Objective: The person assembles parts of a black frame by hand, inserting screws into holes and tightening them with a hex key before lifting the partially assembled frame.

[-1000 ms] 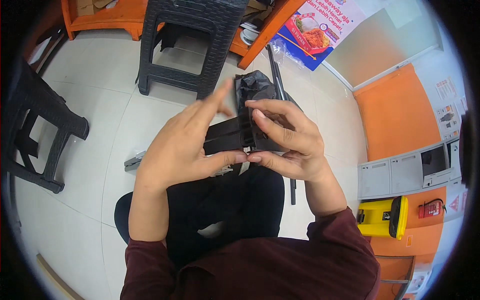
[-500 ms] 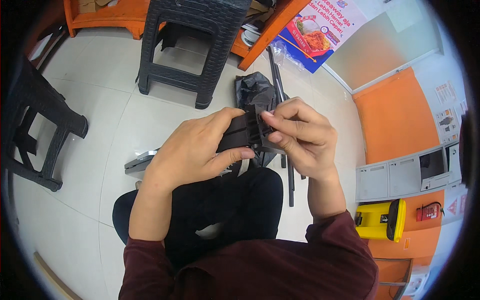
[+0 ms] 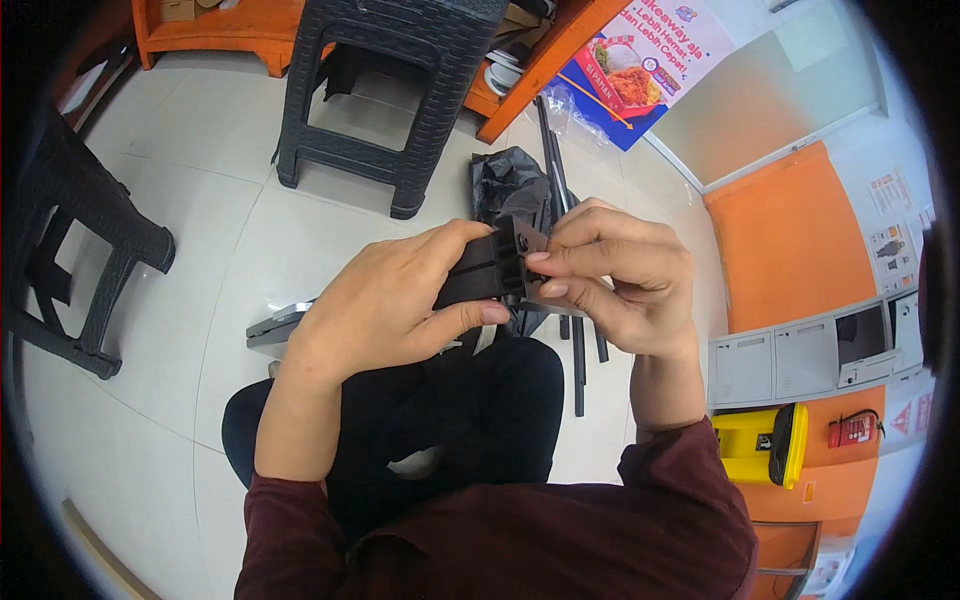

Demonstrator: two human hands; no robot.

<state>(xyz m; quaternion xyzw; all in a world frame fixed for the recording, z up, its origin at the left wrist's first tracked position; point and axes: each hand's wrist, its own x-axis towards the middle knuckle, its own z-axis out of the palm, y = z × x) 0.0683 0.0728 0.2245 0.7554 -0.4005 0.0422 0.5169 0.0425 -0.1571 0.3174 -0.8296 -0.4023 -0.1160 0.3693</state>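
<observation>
My left hand (image 3: 375,300) is wrapped round a black plastic part (image 3: 470,272), long and boxy, with ridges along it and a flat end plate (image 3: 522,240) with a hole near its upper corner. The part is held above my lap. At that end plate my right hand (image 3: 628,275) is closed, its thumb and forefinger pinched together. Whatever lies between those fingertips is too small to make out. Behind the hands, a crumpled black plastic bag (image 3: 510,180) lies on the floor.
Black rods (image 3: 579,375) lie on the floor beside the bag. A grey flat object (image 3: 280,322) is left of my knees. Black plastic stools (image 3: 345,165) stand ahead and at left. An orange shelf (image 3: 555,65), lockers (image 3: 745,368) and a yellow bin (image 3: 745,445) line the far and right sides.
My right hand has shifted a little to the right, and more of the part's end plate shows. The left hand keeps its hold in nearly the same place.
</observation>
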